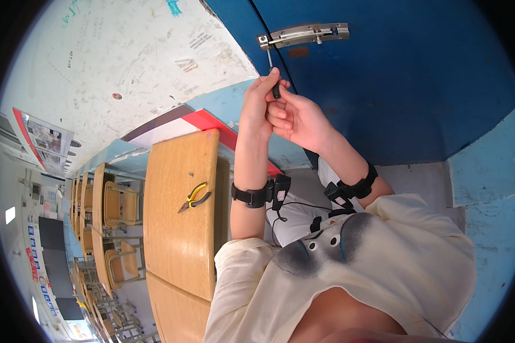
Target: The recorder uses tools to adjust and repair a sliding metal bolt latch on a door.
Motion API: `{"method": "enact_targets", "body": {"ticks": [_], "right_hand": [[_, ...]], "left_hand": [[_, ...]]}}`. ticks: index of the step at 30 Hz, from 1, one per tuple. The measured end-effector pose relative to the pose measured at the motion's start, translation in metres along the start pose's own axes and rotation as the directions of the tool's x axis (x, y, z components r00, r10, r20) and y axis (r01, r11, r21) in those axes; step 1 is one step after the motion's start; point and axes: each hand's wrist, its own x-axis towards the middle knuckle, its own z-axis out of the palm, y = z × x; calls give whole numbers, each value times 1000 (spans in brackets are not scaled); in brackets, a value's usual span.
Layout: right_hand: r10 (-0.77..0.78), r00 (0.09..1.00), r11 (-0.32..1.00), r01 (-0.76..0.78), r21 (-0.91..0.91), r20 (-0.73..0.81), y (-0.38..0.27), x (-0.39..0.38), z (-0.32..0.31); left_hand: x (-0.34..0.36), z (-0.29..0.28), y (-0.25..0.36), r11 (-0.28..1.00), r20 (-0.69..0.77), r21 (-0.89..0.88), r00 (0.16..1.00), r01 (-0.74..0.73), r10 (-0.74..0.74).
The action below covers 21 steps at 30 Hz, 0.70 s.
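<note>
My cream shirt (383,268) is closest. Both my arms reach up. My left hand (257,108) and right hand (294,117) pinch a small screwdriver (273,77) together, its tip up at the silver door latch (303,35) on the blue door (406,86).

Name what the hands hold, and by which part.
Both the left hand and right hand grip a screwdriver by its black handle.

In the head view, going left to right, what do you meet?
Rows of chairs → wooden desk → yellow-handled pliers lying on the desk → left hand → right hand, both on the screwdriver → metal latch → blue door.
</note>
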Motion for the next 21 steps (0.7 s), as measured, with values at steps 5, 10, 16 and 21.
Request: {"method": "enact_targets", "body": {"ticks": [5,10,16,21], "right_hand": [[-105,982,935,44,-352,-157,0,-5,7],[-338,920,768,146,-624,-200,6,-2,8],[-633,766,371,177,-912,-109,7,6,6],[-567,809,522,211,-827,-151,7,7,5]], "left_hand": [[-2,4,0,998,24,-3,998,-60,60],[-7,8,-1,998,30,-45,999,-33,35],[-6,-4,-2,999,155,-6,987,-37,37],[0,-6,-5,995,163,-96,986,-2,18]]}}
